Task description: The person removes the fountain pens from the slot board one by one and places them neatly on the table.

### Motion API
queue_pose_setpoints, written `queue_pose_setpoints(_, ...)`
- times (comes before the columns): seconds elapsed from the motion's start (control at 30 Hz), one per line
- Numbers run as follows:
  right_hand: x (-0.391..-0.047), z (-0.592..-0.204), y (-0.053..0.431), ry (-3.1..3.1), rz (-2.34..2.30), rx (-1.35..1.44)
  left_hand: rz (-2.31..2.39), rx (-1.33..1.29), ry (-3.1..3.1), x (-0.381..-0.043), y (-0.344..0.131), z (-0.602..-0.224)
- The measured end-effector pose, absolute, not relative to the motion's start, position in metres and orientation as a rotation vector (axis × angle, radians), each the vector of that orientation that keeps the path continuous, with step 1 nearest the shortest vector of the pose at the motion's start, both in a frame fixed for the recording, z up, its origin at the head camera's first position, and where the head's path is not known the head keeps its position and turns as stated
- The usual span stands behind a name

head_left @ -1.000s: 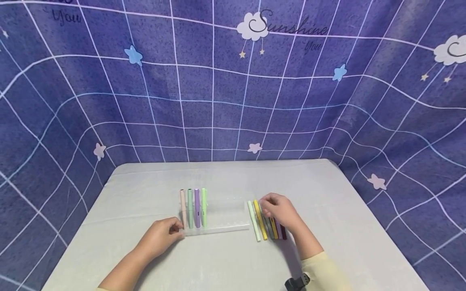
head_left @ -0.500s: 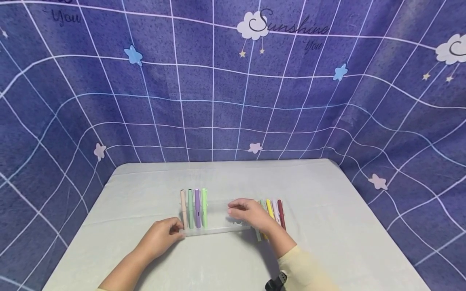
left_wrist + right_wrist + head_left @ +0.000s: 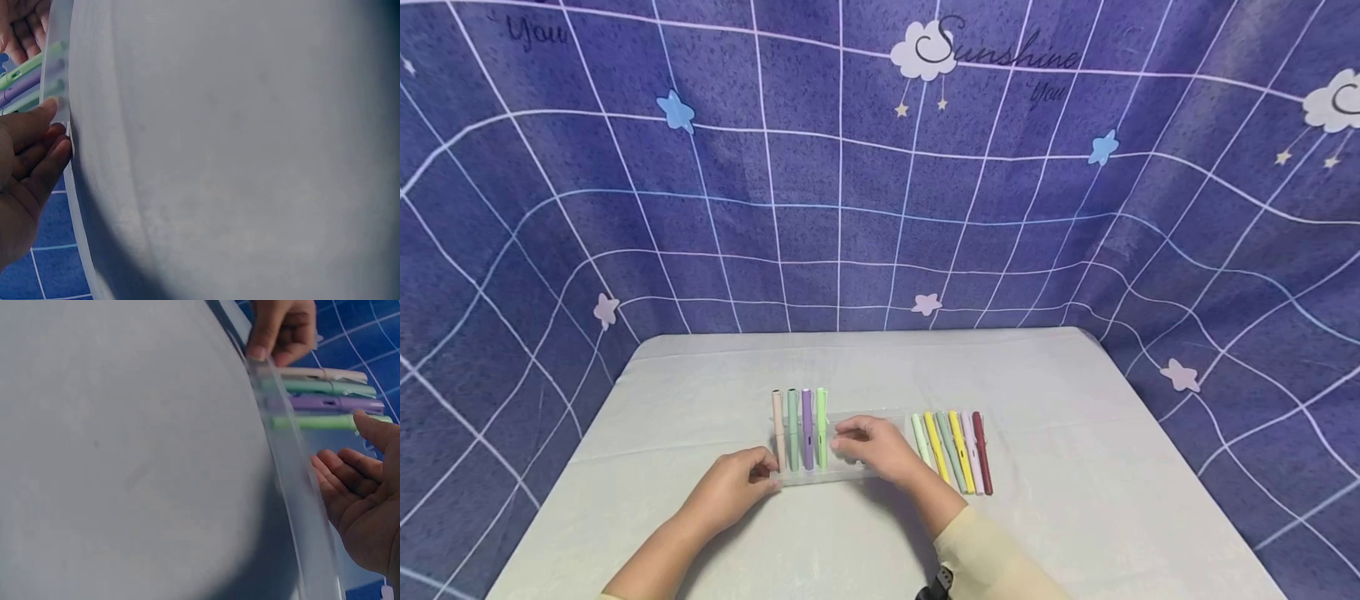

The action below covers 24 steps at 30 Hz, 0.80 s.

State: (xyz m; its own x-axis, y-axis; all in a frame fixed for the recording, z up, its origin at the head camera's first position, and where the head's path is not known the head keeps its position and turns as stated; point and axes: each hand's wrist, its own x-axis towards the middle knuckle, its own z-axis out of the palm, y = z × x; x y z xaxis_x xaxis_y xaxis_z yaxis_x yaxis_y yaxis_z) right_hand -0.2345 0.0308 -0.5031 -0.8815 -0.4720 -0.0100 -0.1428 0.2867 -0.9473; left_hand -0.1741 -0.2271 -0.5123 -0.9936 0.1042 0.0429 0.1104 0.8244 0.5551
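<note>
A clear plastic pen rack (image 3: pixel 844 475) lies on the white table. Across its left part lie a beige pen (image 3: pixel 778 421), a green pen (image 3: pixel 792 421), a purple pen (image 3: pixel 807 421) and a light green pen (image 3: pixel 822 417), side by side. My left hand (image 3: pixel 739 487) pinches the rack's front left corner between thumb and fingers. Over the rack, just right of the light green pen, hovers my right hand (image 3: pixel 876 450). Its fingers are loosely spread and hold nothing; in the right wrist view the thumb (image 3: pixel 375 430) overlaps the light green pen's end.
Right of the rack, several pens lie in a slanted row, among them a pale green pen (image 3: pixel 919 433), a yellow pen (image 3: pixel 936 446) and a dark red pen (image 3: pixel 982 454). A purple-blue patterned curtain (image 3: pixel 865 183) stands behind the table (image 3: pixel 1045 392) and along its sides.
My right hand has moved left from above the row of loose pens to the rack, beside the light green pen. The left hand stays at the rack's corner.
</note>
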Motion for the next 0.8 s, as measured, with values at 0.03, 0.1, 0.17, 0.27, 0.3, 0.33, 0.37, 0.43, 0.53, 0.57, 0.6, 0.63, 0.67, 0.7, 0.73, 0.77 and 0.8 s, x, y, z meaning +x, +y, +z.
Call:
queue_pose_setpoints(0.03,-0.234,-0.504,0.027,2.280,-1.621,-0.553,-0.914,-0.169,-2.994,-0.174,-0.227,-0.512)
queue_pose_setpoints(0.1,-0.233,-0.505,0.021,2.299,-1.614,-0.537,-0.921,-0.167,-2.995,-0.174,-0.227,-0.512)
queue_pose_setpoints(0.17,-0.232,-0.505,0.016,2.320,-1.600,-0.519,-0.927,-0.167,-2.996,-0.174,-0.227,-0.512)
queue_pose_setpoints(0.27,-0.232,-0.506,0.009,2.365,-1.567,-0.495,-0.927,-0.164,-2.998,-0.174,-0.227,-0.513)
queue_pose_setpoints(0.3,-0.231,-0.506,0.007,2.378,-1.557,-0.496,-0.929,-0.164,-2.998,-0.174,-0.227,-0.513)
queue_pose_setpoints(0.33,-0.231,-0.506,0.006,2.392,-1.547,-0.496,-0.925,-0.163,-2.998,-0.174,-0.227,-0.513)
queue_pose_setpoints(0.37,-0.231,-0.506,0.004,2.404,-1.539,-0.494,-0.923,-0.162,-2.997,-0.175,-0.227,-0.513)
queue_pose_setpoints(0.43,-0.231,-0.507,0.002,2.425,-1.525,-0.492,-0.922,-0.166,-2.995,-0.175,-0.227,-0.512)
queue_pose_setpoints(0.53,-0.231,-0.509,-0.001,2.444,-1.511,-0.474,-0.920,-0.180,-2.994,-0.175,-0.228,-0.512)
queue_pose_setpoints(0.57,-0.230,-0.509,-0.001,2.453,-1.502,-0.464,-0.920,-0.185,-2.994,-0.175,-0.228,-0.512)
queue_pose_setpoints(0.6,-0.230,-0.510,-0.002,2.460,-1.497,-0.454,-0.921,-0.190,-2.993,-0.175,-0.229,-0.512)
queue_pose_setpoints(0.63,-0.231,-0.510,-0.002,2.467,-1.491,-0.447,-0.921,-0.193,-2.992,-0.175,-0.229,-0.513)
queue_pose_setpoints(0.67,-0.231,-0.511,-0.002,2.474,-1.490,-0.448,-0.921,-0.196,-2.992,-0.175,-0.229,-0.513)
queue_pose_setpoints(0.7,-0.231,-0.511,-0.002,2.478,-1.488,-0.446,-0.920,-0.197,-2.992,-0.175,-0.229,-0.513)
queue_pose_setpoints(0.73,-0.232,-0.511,-0.003,2.480,-1.488,-0.447,-0.919,-0.197,-2.991,-0.175,-0.229,-0.513)
queue_pose_setpoints(0.77,-0.232,-0.511,-0.003,2.478,-1.491,-0.446,-0.919,-0.196,-2.992,-0.175,-0.229,-0.513)
queue_pose_setpoints(0.8,-0.232,-0.512,-0.003,2.474,-1.496,-0.448,-0.919,-0.195,-2.993,-0.175,-0.229,-0.513)
